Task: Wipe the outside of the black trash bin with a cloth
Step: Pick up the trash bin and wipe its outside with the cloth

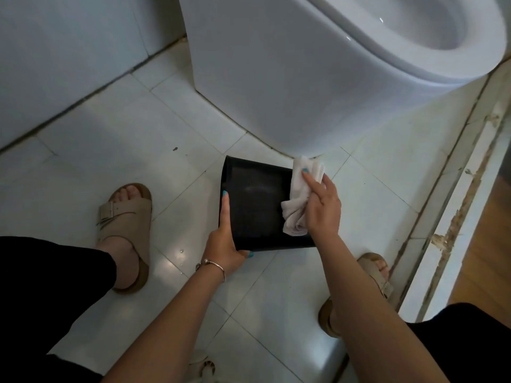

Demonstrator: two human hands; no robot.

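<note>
The left hand [225, 244] is gripping the near end of the bin [255, 205], forefinger lying straight along its left side and thumb curling underneath. The bin is lying tipped on its side over the floor [110, 128], long axis running away from the person toward the toilet [276, 64], though which end is open is hard to tell. The right hand [322, 205] is pinching a cloth [300, 194] and pressing it to the bin's right edge.

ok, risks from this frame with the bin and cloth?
The left hand holds the black plastic trash bin by one corner only; wiping pressure could twist it loose. The white crumpled cloth, pressed by the right hand, is bunched, so part of the bin's wall may be missed.
</note>
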